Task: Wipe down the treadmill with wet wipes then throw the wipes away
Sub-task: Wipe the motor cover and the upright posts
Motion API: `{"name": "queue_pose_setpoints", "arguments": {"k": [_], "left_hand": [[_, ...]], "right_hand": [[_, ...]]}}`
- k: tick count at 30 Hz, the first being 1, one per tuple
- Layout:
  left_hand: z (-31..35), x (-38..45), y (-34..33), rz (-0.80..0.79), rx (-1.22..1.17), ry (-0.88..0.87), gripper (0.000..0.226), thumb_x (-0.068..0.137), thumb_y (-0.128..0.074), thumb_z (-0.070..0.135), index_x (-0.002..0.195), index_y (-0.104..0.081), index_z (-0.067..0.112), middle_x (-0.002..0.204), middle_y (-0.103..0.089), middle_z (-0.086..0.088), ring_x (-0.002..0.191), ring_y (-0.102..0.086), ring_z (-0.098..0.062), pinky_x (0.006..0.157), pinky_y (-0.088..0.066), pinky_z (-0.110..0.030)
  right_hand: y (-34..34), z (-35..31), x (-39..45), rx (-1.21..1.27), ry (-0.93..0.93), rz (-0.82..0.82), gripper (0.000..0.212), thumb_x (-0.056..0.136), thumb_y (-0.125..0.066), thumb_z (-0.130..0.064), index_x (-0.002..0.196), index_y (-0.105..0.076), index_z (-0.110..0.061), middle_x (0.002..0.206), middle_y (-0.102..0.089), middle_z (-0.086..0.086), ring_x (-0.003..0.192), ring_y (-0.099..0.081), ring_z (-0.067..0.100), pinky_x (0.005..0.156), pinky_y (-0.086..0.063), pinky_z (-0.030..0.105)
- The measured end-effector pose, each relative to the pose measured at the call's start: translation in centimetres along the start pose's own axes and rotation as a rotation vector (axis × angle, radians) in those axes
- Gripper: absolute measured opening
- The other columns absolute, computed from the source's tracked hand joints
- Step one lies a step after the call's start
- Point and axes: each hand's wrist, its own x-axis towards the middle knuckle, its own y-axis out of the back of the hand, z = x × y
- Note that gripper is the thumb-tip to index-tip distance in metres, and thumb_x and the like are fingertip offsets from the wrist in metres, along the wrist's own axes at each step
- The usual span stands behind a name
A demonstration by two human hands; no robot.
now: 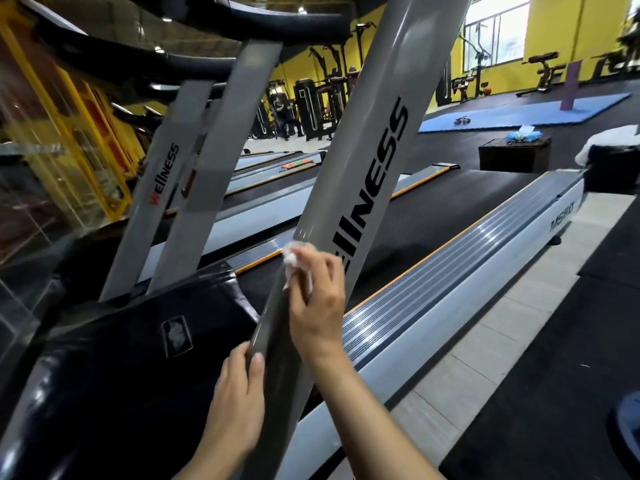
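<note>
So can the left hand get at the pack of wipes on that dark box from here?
Probably not. The left hand is gripping the grey upright low down, while the wipes pack sits on the box beyond the treadmill deck, apparently out of arm's range.

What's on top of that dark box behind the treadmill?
A blue wet-wipe pack lies on the dark box, one white wipe sticking up. The box's inside cannot be seen.

I observe two bare forearms entering from the near edge, no sleeves in view. Left hand [235, 403] and right hand [317, 303] carry no gloves, rings or watch. Fingernails are short and unpainted.
</note>
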Motion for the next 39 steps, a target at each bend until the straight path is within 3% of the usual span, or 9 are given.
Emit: {"name": "queue_pose_setpoints", "arguments": {"k": [5, 8, 11, 15, 21, 26, 29, 35, 39], "left_hand": [[5.5, 3.2, 0.3, 0.002, 0.021, -0.219, 0.051, 0.107, -0.036, 0.036, 0.156, -0.032, 0.023, 0.155, -0.038, 0.008, 0.143, -0.036, -0.010, 0.112, -0.025, -0.021], [8.9, 5.1, 0.0, 0.027, 0.003, -0.283, 0.060, 0.102, -0.033, 0.044, 0.157, -0.032, 0.018, 0.158, -0.038, 0.001, 0.144, -0.036, -0.013, 0.117, -0.025, -0.024], [11.6, 6.4, -0.3, 0.057, -0.049, -0.306, 0.056, 0.103, -0.034, 0.041, 0.154, -0.038, 0.019, 0.155, -0.045, -0.001, 0.143, -0.040, -0.014, 0.120, -0.030, -0.038], [14.5, 7.6, -0.1, 0.079, -0.041, -0.323, 0.053, 0.103, -0.031, 0.042, 0.150, -0.043, 0.022, 0.149, -0.052, 0.001, 0.138, -0.046, -0.015, 0.117, -0.036, -0.043], [18.8, 10.0, -0.7, 0.114, -0.005, -0.361, 0.050, 0.106, -0.033, 0.036, 0.152, -0.040, 0.019, 0.151, -0.049, -0.001, 0.140, -0.043, -0.018, 0.117, -0.034, -0.044], [23.8, 12.2, -0.8, 0.169, -0.018, -0.418, 0.046, 0.107, -0.033, 0.032, 0.149, -0.045, 0.017, 0.145, -0.055, -0.004, 0.135, -0.049, -0.021, 0.111, -0.034, -0.028], [26.1, 13.1, -0.9, 0.198, -0.017, -0.426, 0.042, 0.110, -0.029, 0.031, 0.146, -0.048, 0.021, 0.142, -0.058, -0.001, 0.131, -0.052, -0.021, 0.109, -0.039, -0.034], [27.3, 13.2, -1.6, 0.266, -0.018, -0.396, 0.041, 0.109, -0.027, 0.032, 0.142, -0.050, 0.025, 0.133, -0.064, -0.003, 0.122, -0.056, -0.028, 0.099, -0.044, -0.040], [28.1, 13.9, -1.5, 0.268, -0.023, -0.380, 0.039, 0.109, -0.029, 0.032, 0.140, -0.051, 0.025, 0.129, -0.066, -0.005, 0.119, -0.058, -0.029, 0.094, -0.043, -0.037]], "right_hand": [[2.6, 4.5, 4.4, 0.040, -0.322, 0.366, 0.039, 0.089, -0.061, 0.001, 0.121, -0.069, -0.020, 0.116, -0.061, -0.002, 0.113, -0.058, 0.017, 0.099, -0.049, 0.044], [1.7, 3.4, 2.1, -0.004, -0.150, 0.179, 0.052, 0.087, -0.056, 0.005, 0.135, -0.062, -0.017, 0.133, -0.059, 0.001, 0.130, -0.049, 0.017, 0.110, -0.041, 0.044], [1.0, 2.7, -1.1, -0.031, 0.019, -0.040, 0.058, 0.091, -0.061, 0.005, 0.144, -0.051, -0.015, 0.150, -0.046, 0.002, 0.145, -0.035, 0.015, 0.119, -0.032, 0.039], [2.0, 3.9, 3.3, -0.034, 0.100, 0.007, 0.051, 0.092, -0.066, 0.001, 0.140, -0.057, -0.012, 0.148, -0.050, 0.005, 0.142, -0.042, 0.016, 0.114, -0.039, 0.041], [3.9, 3.4, 15.7, -0.079, 0.088, 0.096, 0.045, 0.097, -0.050, -0.016, 0.142, -0.055, -0.015, 0.149, -0.050, 0.005, 0.142, -0.037, 0.008, 0.116, -0.036, 0.035], [3.5, 3.4, 9.4, -0.063, 0.150, 0.005, 0.057, 0.094, -0.062, 0.001, 0.146, -0.048, -0.016, 0.153, -0.044, 0.005, 0.145, -0.037, 0.013, 0.116, -0.036, 0.035], [4.3, 4.8, 8.1, -0.080, 0.200, -0.061, 0.063, 0.093, -0.062, 0.006, 0.149, -0.042, -0.014, 0.156, -0.040, 0.004, 0.146, -0.034, 0.015, 0.116, -0.036, 0.039], [6.0, 4.5, 21.3, -0.034, -0.025, 0.020, 0.062, 0.098, -0.047, -0.001, 0.155, -0.032, -0.019, 0.162, -0.029, -0.002, 0.151, -0.016, 0.006, 0.122, -0.024, 0.035], [5.7, 3.8, 16.5, -0.012, 0.115, -0.123, 0.065, 0.097, -0.048, 0.003, 0.156, -0.031, -0.018, 0.164, -0.025, -0.002, 0.152, -0.015, 0.011, 0.122, -0.024, 0.035]]}}
